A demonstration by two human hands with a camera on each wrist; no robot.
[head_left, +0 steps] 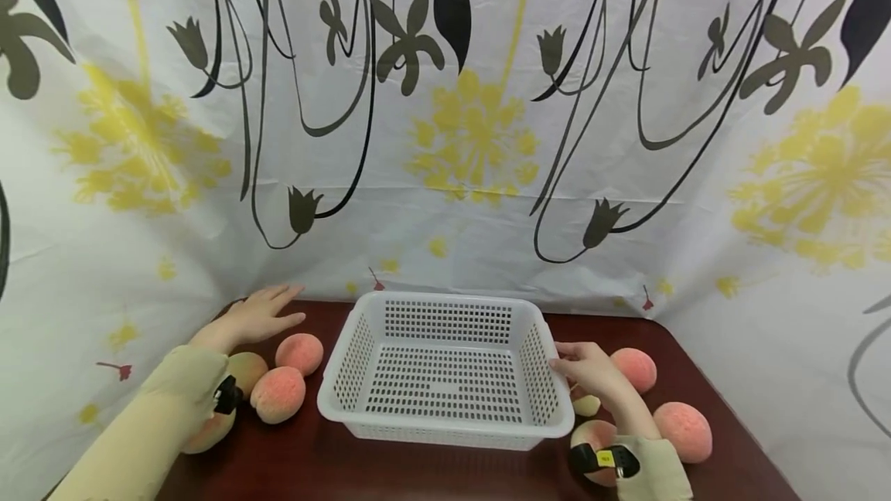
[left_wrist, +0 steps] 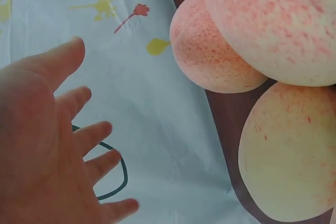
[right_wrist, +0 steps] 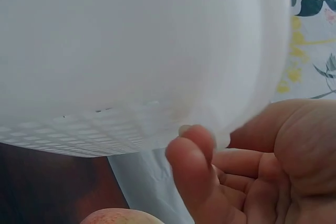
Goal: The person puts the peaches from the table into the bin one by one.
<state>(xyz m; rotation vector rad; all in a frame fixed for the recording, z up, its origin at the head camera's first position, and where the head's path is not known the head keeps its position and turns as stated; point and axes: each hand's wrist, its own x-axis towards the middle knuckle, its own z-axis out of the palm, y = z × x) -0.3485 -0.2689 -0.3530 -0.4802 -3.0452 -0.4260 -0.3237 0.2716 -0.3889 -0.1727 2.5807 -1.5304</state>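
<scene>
A white plastic basket [head_left: 445, 427] with perforated walls stands upright in the middle of the table, nothing inside it. My right hand [head_left: 592, 369] grips its right rim; in the right wrist view bent fingers [right_wrist: 191, 166] curl against the underside of the basket wall [right_wrist: 131, 51]. My left hand [head_left: 254, 319] is held over the table's back left, fingers spread and holding nothing. Just below and beside it lie a pink peach [head_left: 300, 354], another pink peach [head_left: 278, 394] and a yellowish peach [head_left: 247, 372]. A further peach [head_left: 209, 435] is partly hidden by the left sleeve.
Right of the basket lie a pink peach [head_left: 635, 369] and a larger one [head_left: 684, 431]. Another peach [head_left: 595, 435] is partly covered by the right wrist strap. The dark red table [head_left: 418, 474] is bordered by a flower-patterned sheet [head_left: 445, 253] at the back and sides.
</scene>
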